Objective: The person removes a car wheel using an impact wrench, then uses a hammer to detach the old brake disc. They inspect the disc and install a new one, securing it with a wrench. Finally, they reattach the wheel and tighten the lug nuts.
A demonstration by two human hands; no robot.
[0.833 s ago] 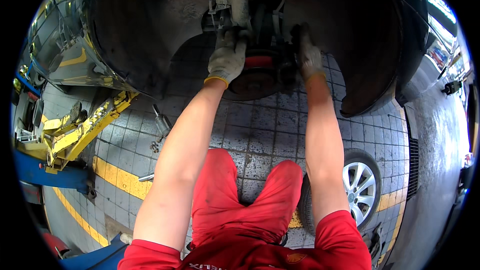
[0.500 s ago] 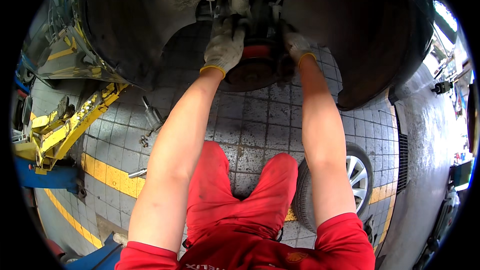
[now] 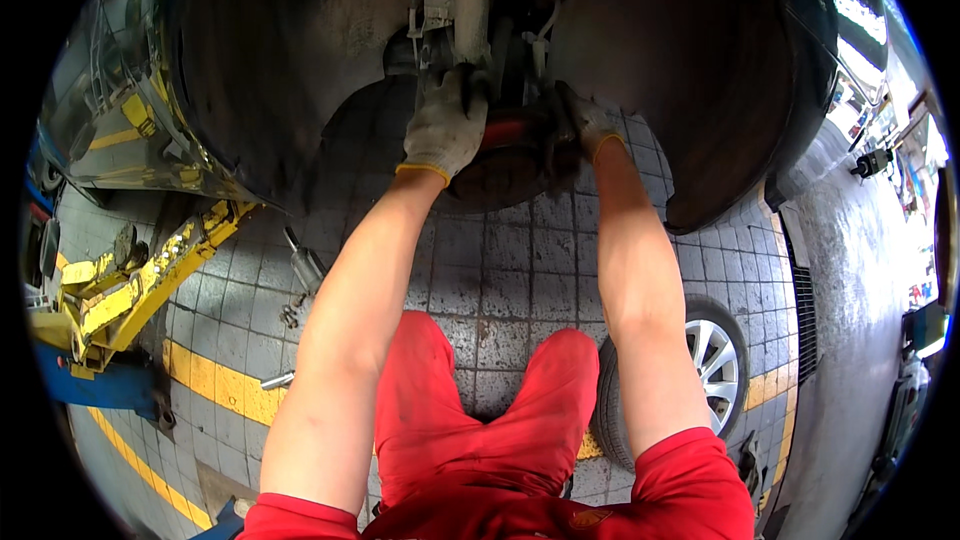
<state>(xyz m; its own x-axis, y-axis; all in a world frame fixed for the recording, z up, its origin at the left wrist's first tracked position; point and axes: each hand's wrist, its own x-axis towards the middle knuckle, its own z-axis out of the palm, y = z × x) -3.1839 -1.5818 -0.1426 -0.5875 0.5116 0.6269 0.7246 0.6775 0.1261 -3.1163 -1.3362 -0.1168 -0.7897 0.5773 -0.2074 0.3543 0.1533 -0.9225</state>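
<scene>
Both my hands wear pale, soiled work gloves with yellow cuffs and reach into a car's wheel well. My left hand (image 3: 445,132) lies at the lower end of the grey suspension strut (image 3: 472,15), left of the brake disc (image 3: 490,193). Its fingers curl forward around a part hidden in shadow. My right hand (image 3: 592,128) is closed at the disc's right side, on the dark brake caliper (image 3: 562,145); its fingertips are hidden. A reddish band (image 3: 507,130) shows on the brake assembly between the hands.
A yellow lift arm (image 3: 150,275) stands at left. On the tiled floor lie an impact wrench (image 3: 304,262), small nuts or bolts (image 3: 290,312) and a metal socket or bar (image 3: 278,380). A removed wheel (image 3: 716,365) lies by my right arm. The dark fender (image 3: 740,195) curves down at right.
The view has tilted slightly, so the car and my knees sit lower. The brake assembly looks turned a little, with its red band slanting and the caliper further inward. Both hands stay on it.
</scene>
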